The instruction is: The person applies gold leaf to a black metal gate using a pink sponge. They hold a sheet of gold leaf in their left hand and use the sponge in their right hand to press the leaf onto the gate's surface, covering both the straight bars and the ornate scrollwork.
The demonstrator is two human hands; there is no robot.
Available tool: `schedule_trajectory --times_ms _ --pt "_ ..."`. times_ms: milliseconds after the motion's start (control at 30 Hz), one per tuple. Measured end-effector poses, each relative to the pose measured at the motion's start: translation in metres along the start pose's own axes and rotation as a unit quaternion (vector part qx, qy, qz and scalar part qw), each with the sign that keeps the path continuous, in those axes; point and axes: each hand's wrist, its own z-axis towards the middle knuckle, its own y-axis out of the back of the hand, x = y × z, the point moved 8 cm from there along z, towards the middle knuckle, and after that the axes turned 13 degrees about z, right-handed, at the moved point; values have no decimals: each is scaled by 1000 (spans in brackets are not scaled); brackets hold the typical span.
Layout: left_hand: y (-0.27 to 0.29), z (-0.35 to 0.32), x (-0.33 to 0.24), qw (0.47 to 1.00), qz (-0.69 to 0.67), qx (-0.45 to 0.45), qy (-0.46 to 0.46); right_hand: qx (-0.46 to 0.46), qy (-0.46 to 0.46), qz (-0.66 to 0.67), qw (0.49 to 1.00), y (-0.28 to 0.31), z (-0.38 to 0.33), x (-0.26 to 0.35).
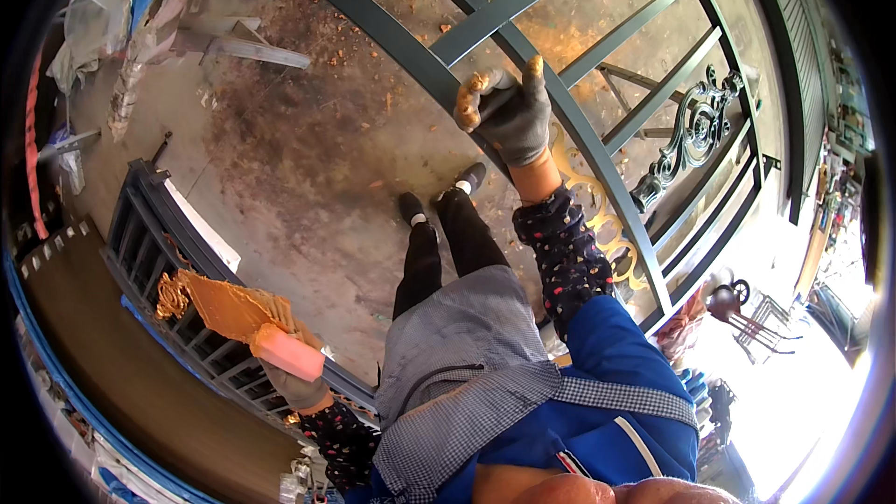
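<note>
My right hand [518,121], in a grey glove, hovers over the bars of a dark grey-green metal gate frame [579,117]. Orange-brown paste coats its fingertips. One digit points away from me and others are bent to the left, with a gap between them; I cannot tell whether they touch the bar. At lower left, my left hand [301,385], also gloved, is closed round a flat board smeared with orange-brown putty [229,308], a pink block [287,352] at its near end. Thick paste bunches at the board's far end.
Black scrollwork [695,121] and gold scrollwork [597,201] sit within the gate. Another dark barred panel [140,215] stands at left. A metal support [243,45] and wrapped tubes lie at upper left. Paste crumbs dot the stained concrete floor [308,140]. A wheeled cart [728,303] stands at right.
</note>
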Motion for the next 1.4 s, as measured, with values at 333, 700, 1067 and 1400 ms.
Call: schedule_trajectory --times_ms 333,700,1067,1400 --pt "2 0 20 995 -85 -22 44 31 -82 -107 990 6 -12 -13" --pt "8 4 18 895 -435 -6 99 -124 -160 -179 963 36 -66 -126" --pt "23 8 15 862 -494 49 102 -62 -296 -147 942 -47 -134 -177" --pt "26 14 26 956 -284 76 5 -251 -59 -125 958 -36 -163 -70"
